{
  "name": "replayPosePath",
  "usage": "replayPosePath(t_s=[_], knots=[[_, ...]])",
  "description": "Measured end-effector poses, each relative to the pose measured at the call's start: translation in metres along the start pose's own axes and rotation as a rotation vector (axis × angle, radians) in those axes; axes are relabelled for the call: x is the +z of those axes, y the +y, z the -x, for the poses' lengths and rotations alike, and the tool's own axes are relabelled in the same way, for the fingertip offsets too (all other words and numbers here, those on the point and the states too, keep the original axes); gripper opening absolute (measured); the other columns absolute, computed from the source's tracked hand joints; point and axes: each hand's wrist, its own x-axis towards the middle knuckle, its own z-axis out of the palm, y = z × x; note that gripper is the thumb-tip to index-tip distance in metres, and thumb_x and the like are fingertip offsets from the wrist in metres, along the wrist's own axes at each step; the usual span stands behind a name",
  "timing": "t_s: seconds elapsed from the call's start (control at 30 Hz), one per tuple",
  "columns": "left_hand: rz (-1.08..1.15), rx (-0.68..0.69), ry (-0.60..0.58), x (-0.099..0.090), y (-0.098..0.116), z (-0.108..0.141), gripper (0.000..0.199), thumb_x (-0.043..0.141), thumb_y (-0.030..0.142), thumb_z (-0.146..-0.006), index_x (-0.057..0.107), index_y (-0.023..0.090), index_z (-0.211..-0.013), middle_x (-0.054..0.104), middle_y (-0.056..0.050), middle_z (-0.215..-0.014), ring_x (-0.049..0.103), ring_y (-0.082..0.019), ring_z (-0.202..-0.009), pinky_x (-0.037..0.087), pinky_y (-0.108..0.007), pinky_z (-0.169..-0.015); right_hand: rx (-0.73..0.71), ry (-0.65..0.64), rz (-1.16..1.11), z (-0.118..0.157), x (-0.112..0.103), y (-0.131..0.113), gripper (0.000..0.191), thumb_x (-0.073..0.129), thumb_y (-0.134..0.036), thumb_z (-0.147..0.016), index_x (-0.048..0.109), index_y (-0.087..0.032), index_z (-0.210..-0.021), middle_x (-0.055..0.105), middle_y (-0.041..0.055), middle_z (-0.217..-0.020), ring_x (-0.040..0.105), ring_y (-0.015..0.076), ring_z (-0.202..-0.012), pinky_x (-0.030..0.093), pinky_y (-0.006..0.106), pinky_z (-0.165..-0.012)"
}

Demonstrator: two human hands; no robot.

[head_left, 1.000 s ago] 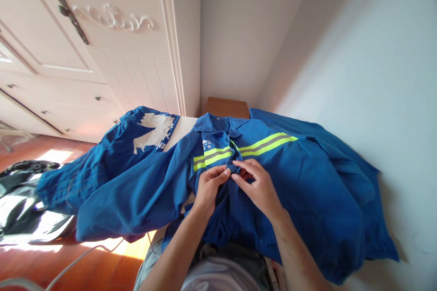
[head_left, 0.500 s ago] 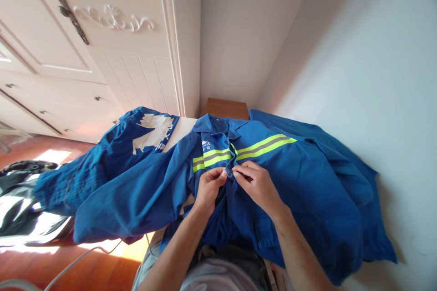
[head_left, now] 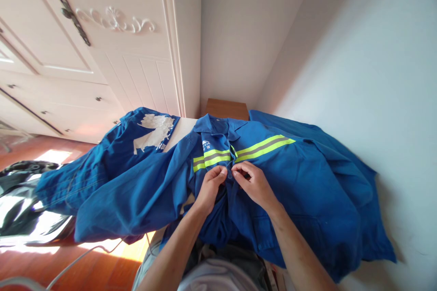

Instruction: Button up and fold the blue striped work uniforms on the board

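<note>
A blue work jacket with yellow-green and grey reflective stripes lies spread in front of me, collar at the far side. My left hand pinches the left front edge just below the stripe. Close beside it, my right hand has thumb and fingers closed on the other front edge. Between the fingertips sits a small dark button; whether it is through its hole I cannot tell. Below my hands the lower front hangs in folds toward my lap.
Another blue garment with a white print lies to the left. Beyond are a white wardrobe and a brown wooden box-like piece. A bag rests at the lower left. A cable crosses the wooden floor. A wall borders the right.
Both hands stay at the button with only small finger movements. My right fingers have curled a little more. The jacket lies nearly as before.
</note>
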Motion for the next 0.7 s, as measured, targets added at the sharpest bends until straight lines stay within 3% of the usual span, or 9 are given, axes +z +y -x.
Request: replayPosePath(t_s=[0.23,0.4,0.7], knots=[[0.090,0.081,-0.009,-0.0029,0.0005,0.0042,0.050,0.087,0.039,-0.064,0.059,0.017,-0.098,0.064,0.000,-0.081,0.059,-0.011,-0.074,0.044,-0.022,-0.072,-0.026,-0.009,0.021,0.0023,-0.0026,-0.0017,0.021,0.061,-0.040,-0.091,0.072,-0.022,-0.094,0.063,0.0037,-0.085,0.060,0.0163,-0.072,0.047,0.027,-0.065],[0.089,0.182,0.012,-0.0015,0.0001,0.0083,0.045,0.088,0.035,-0.064,0.054,0.018,-0.089,0.063,0.003,-0.074,0.058,-0.009,-0.070,0.044,-0.020,-0.068,-0.061,-0.045,0.049,0.0001,-0.0033,-0.0070,0.020,0.057,-0.035,-0.093,0.071,-0.022,-0.087,0.060,0.0022,-0.080,0.056,0.0145,-0.068,0.043,0.026,-0.062],[0.100,0.252,0.022,0.0011,-0.0032,0.0064,0.043,0.088,0.033,-0.064,0.052,0.018,-0.081,0.060,0.004,-0.073,0.055,-0.008,-0.068,0.043,-0.020,-0.067,0.171,-0.121,-0.155,-0.0032,-0.0017,0.0012,0.028,0.058,-0.045,-0.090,0.066,-0.018,-0.086,0.056,-0.0007,-0.071,0.053,0.0134,-0.062,0.042,0.023,-0.053]])
